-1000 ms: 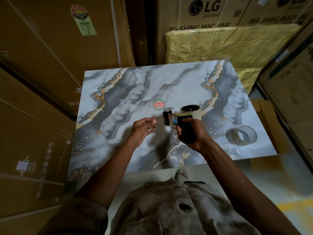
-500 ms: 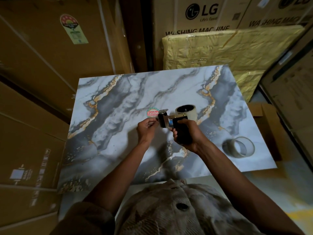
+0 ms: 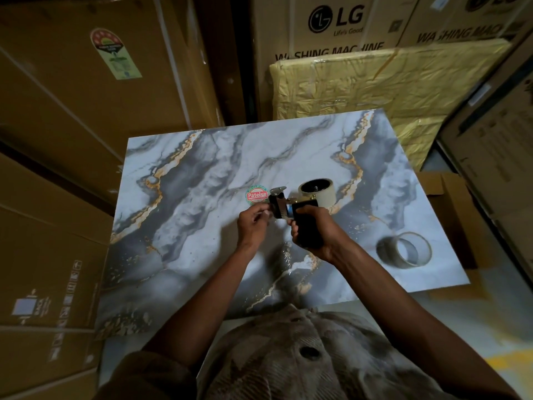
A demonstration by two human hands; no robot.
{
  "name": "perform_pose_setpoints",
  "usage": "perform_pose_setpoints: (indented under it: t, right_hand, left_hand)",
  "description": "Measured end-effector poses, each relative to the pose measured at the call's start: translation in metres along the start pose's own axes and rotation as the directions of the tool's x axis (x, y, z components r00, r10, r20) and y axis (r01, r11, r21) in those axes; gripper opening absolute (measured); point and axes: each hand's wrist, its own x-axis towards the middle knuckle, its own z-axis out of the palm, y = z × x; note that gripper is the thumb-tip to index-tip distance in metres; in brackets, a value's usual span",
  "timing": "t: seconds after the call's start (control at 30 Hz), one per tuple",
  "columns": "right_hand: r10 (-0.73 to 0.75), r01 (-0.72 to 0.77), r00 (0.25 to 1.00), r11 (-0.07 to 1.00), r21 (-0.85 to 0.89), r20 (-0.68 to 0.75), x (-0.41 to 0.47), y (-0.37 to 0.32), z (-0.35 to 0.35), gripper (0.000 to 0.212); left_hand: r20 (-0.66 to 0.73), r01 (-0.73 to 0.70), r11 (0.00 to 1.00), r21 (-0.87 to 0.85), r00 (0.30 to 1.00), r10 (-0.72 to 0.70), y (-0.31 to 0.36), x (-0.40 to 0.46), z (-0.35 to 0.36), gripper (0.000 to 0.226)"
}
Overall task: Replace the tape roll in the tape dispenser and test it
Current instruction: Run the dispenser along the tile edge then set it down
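Observation:
My right hand [image 3: 315, 230] grips the black handle of the tape dispenser [image 3: 291, 207], held above the marble-patterned tabletop [image 3: 202, 197]. A pale tape roll [image 3: 316, 191] sits mounted on the dispenser's far end. At the dispenser's metal front, by the blade and roller, the fingertips of my left hand [image 3: 253, 223] are pinched together; whether they pinch the tape's end is too small to see. A second, nearly used-up tape roll [image 3: 406, 249] lies on its side on the table to the right.
A round red "Patelsa" sticker [image 3: 256, 194] is on the tabletop just beyond my left hand. Large cardboard appliance boxes [image 3: 331, 24] and a yellow-wrapped panel [image 3: 389, 82] close in around the table. A small open carton [image 3: 450, 203] stands at the right edge.
My left hand has moved right from open and apart to the dispenser's front end, fingertips now pinched there. My right hand keeps the same grip on the handle.

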Motion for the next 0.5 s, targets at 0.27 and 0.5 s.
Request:
perform_pose_setpoints:
  t: [0.27,0.5]
  right_hand:
    - [-0.030,0.030,1.000,0.999,-0.022,0.002,-0.001,0.000,0.000,0.021]
    - [-0.018,0.018,1.000,0.999,0.036,0.001,-0.005,0.001,-0.007,0.021]
  left_hand:
    - [0.087,0.075,0.996,-0.044,0.994,-0.071,0.005,-0.009,0.005,0.038]
    - [0.153,0.404,0.810,-0.426,0.914,-0.376,0.014,-0.008,-0.003,0.019]
